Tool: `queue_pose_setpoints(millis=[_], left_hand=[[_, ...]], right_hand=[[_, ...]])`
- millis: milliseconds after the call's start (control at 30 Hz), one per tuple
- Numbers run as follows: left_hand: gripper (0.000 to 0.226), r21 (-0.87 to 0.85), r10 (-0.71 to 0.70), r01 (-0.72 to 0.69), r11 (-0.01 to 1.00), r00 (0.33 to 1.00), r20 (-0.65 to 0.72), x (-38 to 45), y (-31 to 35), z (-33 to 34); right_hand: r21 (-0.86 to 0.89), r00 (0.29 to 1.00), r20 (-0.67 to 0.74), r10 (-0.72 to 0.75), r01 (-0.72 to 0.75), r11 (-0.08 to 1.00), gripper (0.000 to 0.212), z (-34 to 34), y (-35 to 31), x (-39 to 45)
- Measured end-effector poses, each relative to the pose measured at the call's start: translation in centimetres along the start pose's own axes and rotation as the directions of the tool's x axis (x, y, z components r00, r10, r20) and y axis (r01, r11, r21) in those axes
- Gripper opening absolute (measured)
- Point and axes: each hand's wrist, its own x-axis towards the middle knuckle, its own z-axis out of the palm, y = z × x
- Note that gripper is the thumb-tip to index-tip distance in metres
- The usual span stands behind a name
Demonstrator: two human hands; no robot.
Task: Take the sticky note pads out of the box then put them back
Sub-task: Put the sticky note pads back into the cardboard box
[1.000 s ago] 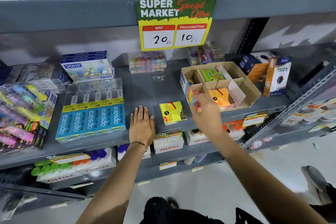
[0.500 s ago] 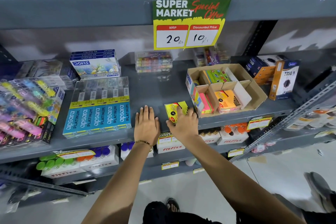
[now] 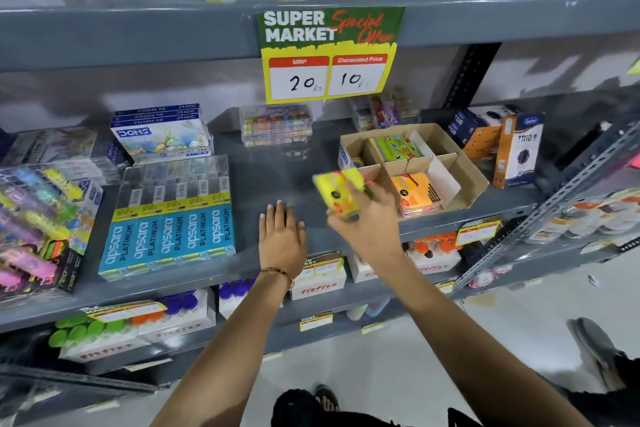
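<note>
Head view: yellow pad (image 3: pixel 341 196) was gripped by right hand (image 3: pixel 367 218), raised beside box (image 3: pixel 460 163). Left hand (image 3: pixel 281 240) lay flat, empty, on shelf (image 3: pixel 263 177). Pad judged light, stiff, wrapper slippery; best pinched by edges.

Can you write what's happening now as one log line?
right hand: holds yellow sticky pad | left hand: flat on shelf | box: nearby

A single wide-angle head-worn view looks forward and down from standing height, close to a grey metal shelf rack (image 3: pixel 156 38), and bends the straight edges near the frame's borders. The middle grey shelf board (image 3: pixel 263 180) fills the centre, its front edge within arm's reach. The upper board's front lip crosses the top, and pale floor (image 3: pixel 519 308) shows lower right.
</note>
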Motion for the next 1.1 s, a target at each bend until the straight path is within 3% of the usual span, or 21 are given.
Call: queue_pose_setpoints(millis=[100, 167, 333, 667, 833, 967, 1100], left_hand=[[0.050, -0.014, 0.013, -0.012, 1.000, 0.999, 0.036, 0.3, 0.8, 0.5], [0.051, 0.000, 0.022, -0.022, 1.000, 0.998, 0.056, 0.3, 1.0, 0.8], [0.052, 0.052, 0.014, -0.018, 0.998, 0.997, 0.070, 0.2, 1.1, 1.1], [0.052, 0.069, 0.005, -0.010, 0.998, 0.997, 0.072, 0.1, 1.0, 1.0], [0.052, 0.070, 0.001, -0.007, 0.998, 0.997, 0.075, 0.1, 1.0, 1.0], [0.052, 0.066, 0.006, -0.010, 0.998, 0.998, 0.063, 0.1, 1.0, 1.1], [0.050, 0.044, 0.008, -0.010, 0.999, 0.999, 0.041, 0.3, 1.1, 1.2]], right_hand=[[0.046, 0.985, -0.150, 0.086, -0.080, 0.996, 0.071, -4.4, 2.5, 1.5], [0.009, 0.965, -0.169, 0.200, -0.201, 0.980, 0.074, -6.6, 4.6, 2.5], [-0.146, 0.946, 0.008, 0.326, -0.321, 0.936, 0.067, -6.3, 9.2, 3.8], [-0.211, 0.964, 0.079, 0.254, -0.233, 0.949, 0.070, -2.9, 12.5, 4.6], [-0.291, 0.971, 0.112, 0.209, -0.169, 0.942, 0.058, -3.7, 12.3, 4.3], [-0.328, 0.998, 0.049, 0.050, -0.031, 0.944, 0.046, -5.8, 11.9, 3.7], [-0.339, 0.981, 0.181, -0.066, 0.125, 0.932, 0.053, -6.6, 13.1, 3.5]])
